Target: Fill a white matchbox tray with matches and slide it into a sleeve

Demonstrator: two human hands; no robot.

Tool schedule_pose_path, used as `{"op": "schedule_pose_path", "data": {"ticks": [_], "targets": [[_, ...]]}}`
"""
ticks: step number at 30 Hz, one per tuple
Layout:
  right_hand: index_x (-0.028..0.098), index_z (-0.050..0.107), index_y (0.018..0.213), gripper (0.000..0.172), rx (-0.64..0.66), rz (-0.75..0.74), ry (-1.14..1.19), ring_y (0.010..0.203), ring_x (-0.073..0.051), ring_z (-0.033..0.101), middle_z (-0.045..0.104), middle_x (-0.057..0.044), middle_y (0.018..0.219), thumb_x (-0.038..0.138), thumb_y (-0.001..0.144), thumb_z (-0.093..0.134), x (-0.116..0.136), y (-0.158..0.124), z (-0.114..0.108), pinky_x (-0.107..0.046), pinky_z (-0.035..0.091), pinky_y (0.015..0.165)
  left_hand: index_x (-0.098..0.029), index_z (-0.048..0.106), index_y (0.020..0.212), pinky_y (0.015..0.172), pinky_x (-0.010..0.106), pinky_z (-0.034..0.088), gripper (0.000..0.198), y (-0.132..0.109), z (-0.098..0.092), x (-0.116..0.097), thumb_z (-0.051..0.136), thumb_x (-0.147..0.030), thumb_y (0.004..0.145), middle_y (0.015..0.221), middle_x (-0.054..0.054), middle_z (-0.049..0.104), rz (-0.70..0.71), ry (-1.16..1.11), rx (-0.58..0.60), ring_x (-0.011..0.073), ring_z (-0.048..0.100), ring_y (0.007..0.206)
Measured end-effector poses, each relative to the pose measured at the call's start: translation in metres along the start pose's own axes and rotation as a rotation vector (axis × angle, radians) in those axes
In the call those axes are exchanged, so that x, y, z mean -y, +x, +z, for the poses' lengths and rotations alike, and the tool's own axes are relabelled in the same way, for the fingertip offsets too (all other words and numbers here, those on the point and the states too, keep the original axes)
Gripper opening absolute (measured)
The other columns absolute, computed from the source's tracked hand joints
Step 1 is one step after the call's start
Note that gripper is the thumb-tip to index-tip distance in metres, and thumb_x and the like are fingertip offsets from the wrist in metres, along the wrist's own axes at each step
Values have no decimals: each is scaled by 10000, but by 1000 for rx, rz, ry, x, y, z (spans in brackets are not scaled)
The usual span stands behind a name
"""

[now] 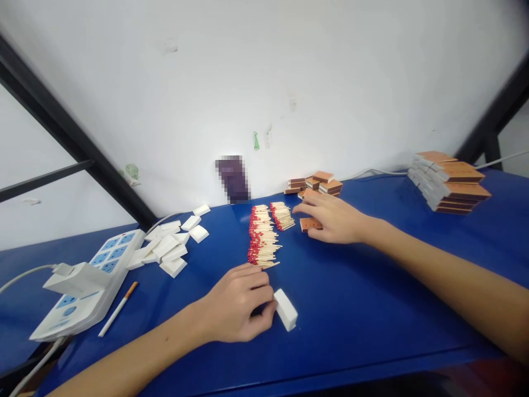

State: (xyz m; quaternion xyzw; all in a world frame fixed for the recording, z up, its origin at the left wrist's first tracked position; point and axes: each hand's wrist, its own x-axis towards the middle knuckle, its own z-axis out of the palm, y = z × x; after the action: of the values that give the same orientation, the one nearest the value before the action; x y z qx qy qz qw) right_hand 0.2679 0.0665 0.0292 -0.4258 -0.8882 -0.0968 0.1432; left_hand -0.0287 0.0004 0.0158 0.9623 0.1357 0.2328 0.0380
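Note:
My left hand [242, 303] rests low over the blue table, fingers curled and thumb and index tips together at the near side of a small white matchbox tray [286, 311]. Its upper knuckles lie against the lower end of a long row of red-tipped matches [262, 237]. A smaller bunch of matches [282, 215] lies to the right of that row. My right hand [336, 218] hovers with fingers apart over an orange-brown matchbox sleeve [309, 224], its thumb close to the sleeve. Behind these fingers sits a loose pile of matchbox sleeves [329, 186].
Several white trays [169, 242] are heaped at left beside a white power strip [93, 292] with a plugged-in adapter [78, 281]. A cigarette [118, 310] lies near the strip. Stacked matchboxes [452, 182] stand far right. A blurred dark object [234, 179] leans on the wall.

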Motion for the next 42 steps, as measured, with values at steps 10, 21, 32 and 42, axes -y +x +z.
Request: {"op": "schedule_pose_path", "data": {"ticks": [10,21,32,42], "targets": [[177,637,805,202,-35,-297,172,622,-149,500,655,-23,701,208,938,488,74,4,16,-298,321,648,-193,387,644,667,326,365,158,-4,-15,23,466,-147,772,632,1,494,16,-59,252,154,442,615],[164,619,813,155,45,-216,219,623,-147,508,656,-51,735,200,896,493,71,4,22,-286,290,617,-172,444,584,648,300,348,376,-19,-17,60,476,-194,959,529,-40,444,-237,151,-150,108,399,532],[167,613,840,88,136,-112,321,612,-138,512,636,-22,703,198,870,536,84,5,16,-271,266,599,-173,599,776,557,229,340,144,-21,-14,68,522,-200,895,598,-51,516,-382,-79,114,89,453,518],[178,616,796,102,147,-200,339,620,-136,456,664,-9,733,175,873,548,90,4,15,-298,307,688,-185,573,840,580,243,335,101,-19,-14,61,513,-220,913,672,-40,535,-425,-33,186,111,463,570]]}}
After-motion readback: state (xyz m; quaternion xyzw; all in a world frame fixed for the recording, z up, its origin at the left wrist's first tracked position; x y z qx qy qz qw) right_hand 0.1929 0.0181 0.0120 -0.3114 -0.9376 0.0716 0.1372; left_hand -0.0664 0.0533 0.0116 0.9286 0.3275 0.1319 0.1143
